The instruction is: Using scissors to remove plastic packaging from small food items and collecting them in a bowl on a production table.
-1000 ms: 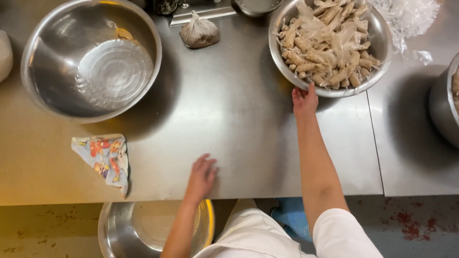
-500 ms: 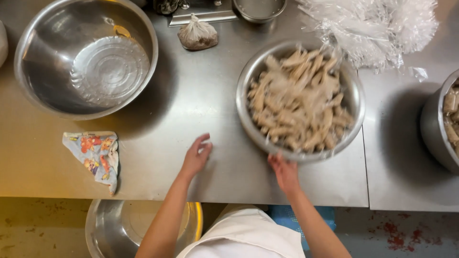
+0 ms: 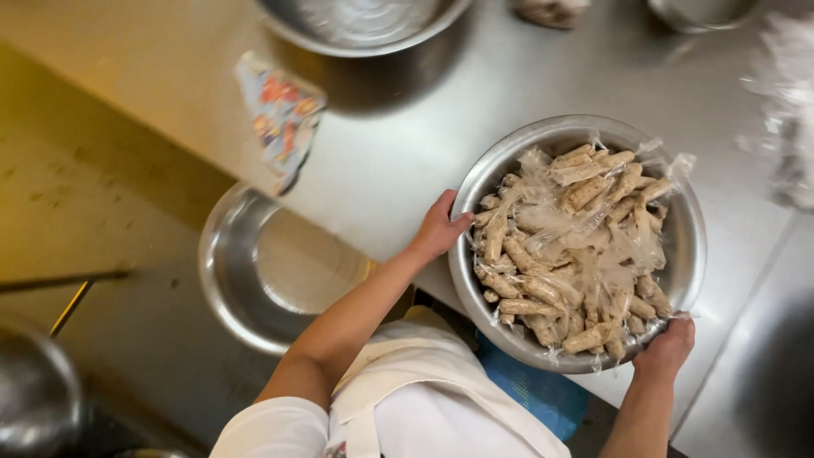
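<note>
Now I count one steel bowl of wrapped rolls [image 3: 687, 254] between my hands, a second, empty steel bowl [image 3: 233, 280] on the shelf below the worktop [image 3: 381, 170] at nine o'clock from it, and a third big bowl [image 3: 365, 34] at eleven o'clock, cut off by the top edge. One patterned cloth [image 3: 284, 114] hangs over the worktop's front edge. My left hand [image 3: 439, 227] grips the rim at nine o'clock, fingers curled onto it; my right hand [image 3: 668, 346] holds the rim at five o'clock, its fingers closed around the edge. A blurred heap of clear plastic film [image 3: 784, 127] lies at two o'clock, hard to make out. The bowl sits at the near edge of the worktop, partly overhanging it. It is heaped with many pale tan rolls [image 3: 585, 191], each wrapped in clear film; too many overlap to count.
</note>
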